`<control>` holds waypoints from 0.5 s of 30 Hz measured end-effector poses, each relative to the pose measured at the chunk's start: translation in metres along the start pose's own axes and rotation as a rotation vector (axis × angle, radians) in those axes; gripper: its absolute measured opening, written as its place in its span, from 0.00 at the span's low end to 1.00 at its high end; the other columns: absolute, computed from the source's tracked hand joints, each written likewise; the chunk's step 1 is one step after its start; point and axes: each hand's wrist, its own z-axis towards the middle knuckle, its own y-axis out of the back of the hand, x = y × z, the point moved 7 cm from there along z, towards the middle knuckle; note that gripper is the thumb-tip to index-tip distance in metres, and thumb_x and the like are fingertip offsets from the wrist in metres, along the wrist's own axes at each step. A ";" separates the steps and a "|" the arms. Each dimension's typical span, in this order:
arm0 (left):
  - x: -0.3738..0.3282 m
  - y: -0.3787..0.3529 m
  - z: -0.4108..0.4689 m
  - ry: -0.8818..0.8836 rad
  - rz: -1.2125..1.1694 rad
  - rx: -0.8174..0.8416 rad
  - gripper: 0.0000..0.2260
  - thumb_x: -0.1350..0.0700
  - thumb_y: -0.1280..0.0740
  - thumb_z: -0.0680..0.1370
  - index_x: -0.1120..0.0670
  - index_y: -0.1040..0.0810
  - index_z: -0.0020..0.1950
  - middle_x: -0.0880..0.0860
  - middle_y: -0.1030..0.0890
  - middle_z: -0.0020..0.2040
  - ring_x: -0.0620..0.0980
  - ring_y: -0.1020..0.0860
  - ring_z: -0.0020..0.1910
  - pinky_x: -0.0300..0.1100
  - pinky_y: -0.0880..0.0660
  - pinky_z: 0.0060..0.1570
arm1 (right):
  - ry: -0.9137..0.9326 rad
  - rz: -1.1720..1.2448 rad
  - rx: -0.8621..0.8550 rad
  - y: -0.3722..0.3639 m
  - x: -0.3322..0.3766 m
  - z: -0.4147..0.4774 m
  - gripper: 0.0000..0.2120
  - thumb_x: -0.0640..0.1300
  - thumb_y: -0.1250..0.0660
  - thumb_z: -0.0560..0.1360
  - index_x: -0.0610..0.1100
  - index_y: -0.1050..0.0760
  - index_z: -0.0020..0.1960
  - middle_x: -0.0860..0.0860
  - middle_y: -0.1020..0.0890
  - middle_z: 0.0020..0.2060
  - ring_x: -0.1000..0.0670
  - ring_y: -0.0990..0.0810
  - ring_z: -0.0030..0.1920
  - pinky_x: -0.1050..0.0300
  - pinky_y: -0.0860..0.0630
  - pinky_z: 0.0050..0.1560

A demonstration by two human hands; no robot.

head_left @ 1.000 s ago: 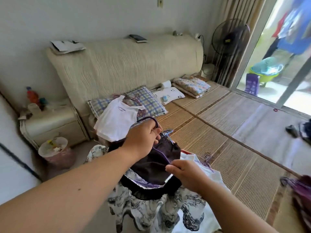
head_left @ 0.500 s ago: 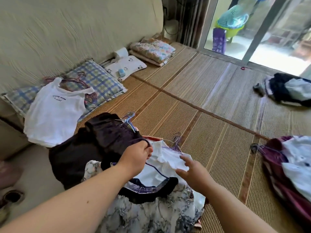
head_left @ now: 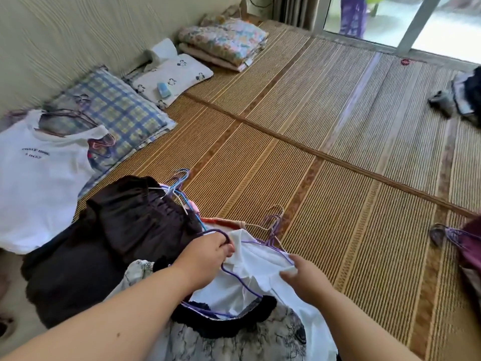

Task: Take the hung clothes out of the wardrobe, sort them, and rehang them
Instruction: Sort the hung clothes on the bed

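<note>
Left grip (head_left: pixel 208 254) holds one purple hanger (head_left: pixel 217 231) — right grip (head_left: pixel 307 280) pinches one white shirt (head_left: pixel 257 261).

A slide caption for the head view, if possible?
Left hand grips purple hanger; right hand pinches white garment over woven mat.

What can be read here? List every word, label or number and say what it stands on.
White T-shirt: two short lines of dark print on the chest, too blurred to read.
Small blue item on the white pillow: no legible label.
Purple object at the top edge: no lettering can be made out.
Nothing else carries text.
</note>
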 end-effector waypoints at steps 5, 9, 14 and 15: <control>0.021 -0.019 0.028 0.017 0.025 0.046 0.09 0.53 0.37 0.80 0.55 0.22 0.44 0.51 0.19 0.41 0.48 0.22 0.44 0.45 0.27 0.49 | -0.038 -0.192 0.026 -0.021 -0.018 0.053 0.28 0.55 0.37 0.75 0.48 0.38 0.72 0.49 0.28 0.66 0.48 0.25 0.59 0.52 0.25 0.56; 0.030 -0.029 0.048 0.036 0.002 0.060 0.08 0.53 0.38 0.80 0.51 0.23 0.42 0.48 0.19 0.42 0.45 0.22 0.44 0.44 0.26 0.50 | -0.062 -0.192 0.076 -0.037 -0.024 0.092 0.35 0.53 0.37 0.76 0.47 0.51 0.77 0.46 0.32 0.69 0.44 0.31 0.66 0.46 0.33 0.64; 0.031 -0.040 0.070 0.064 -0.030 0.086 0.09 0.53 0.39 0.80 0.49 0.24 0.41 0.46 0.19 0.43 0.47 0.21 0.46 0.47 0.25 0.54 | -0.147 -0.184 0.136 -0.050 -0.025 0.117 0.36 0.53 0.35 0.75 0.48 0.51 0.76 0.43 0.31 0.65 0.41 0.30 0.62 0.47 0.31 0.63; 0.032 -0.042 0.071 0.065 -0.035 0.089 0.09 0.53 0.39 0.80 0.49 0.25 0.40 0.45 0.19 0.43 0.46 0.21 0.46 0.46 0.25 0.54 | -0.155 -0.230 0.152 -0.052 -0.028 0.118 0.32 0.54 0.35 0.74 0.48 0.45 0.73 0.44 0.30 0.63 0.41 0.30 0.61 0.45 0.31 0.63</control>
